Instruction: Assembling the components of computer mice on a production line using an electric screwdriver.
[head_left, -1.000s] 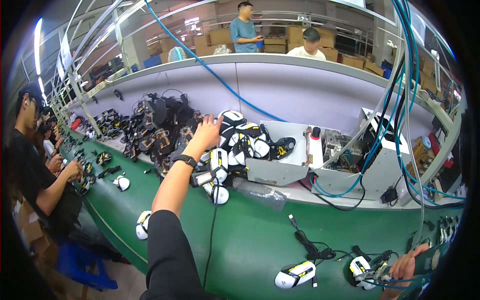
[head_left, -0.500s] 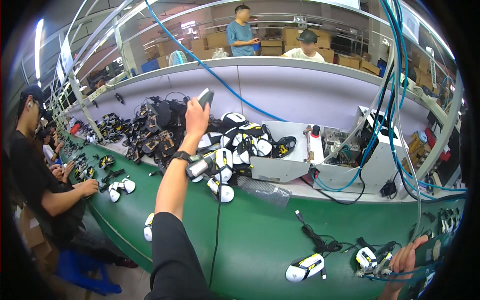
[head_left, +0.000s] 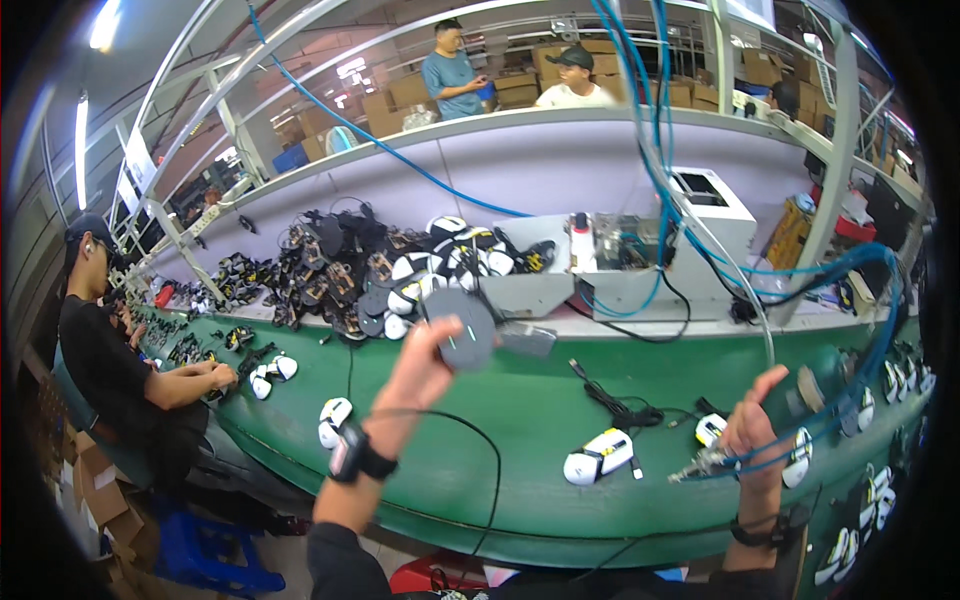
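My left hand (head_left: 415,368) is closed on the edge of a dark grey rounded mouse part (head_left: 463,325), held up above the green bench with its flat face showing. On the right, my right hand (head_left: 750,425) has its fingers curled by a metal fitting (head_left: 705,463) with thin blue air hoses; what lies inside the fingers is partly hidden. Between the hands lies a white, black and yellow mouse (head_left: 598,457). Beside it are a bundled black cable (head_left: 622,408) and another white mouse (head_left: 711,430), close to my right hand. A further white mouse (head_left: 333,420) sits near my left wrist.
Behind my left hand rises a pile of dark mouse parts (head_left: 325,265) and white shells (head_left: 450,255). A machine in a grey-white housing (head_left: 705,260) stands at the back, with hanging blue hoses (head_left: 662,130). A co-worker in black (head_left: 105,350) sits at the left. Several mice line the right.
My left hand has come back from the pile toward me, turning the mouse part's flat grey face into view. My right hand has risen and moved left with the fitting and hoses.
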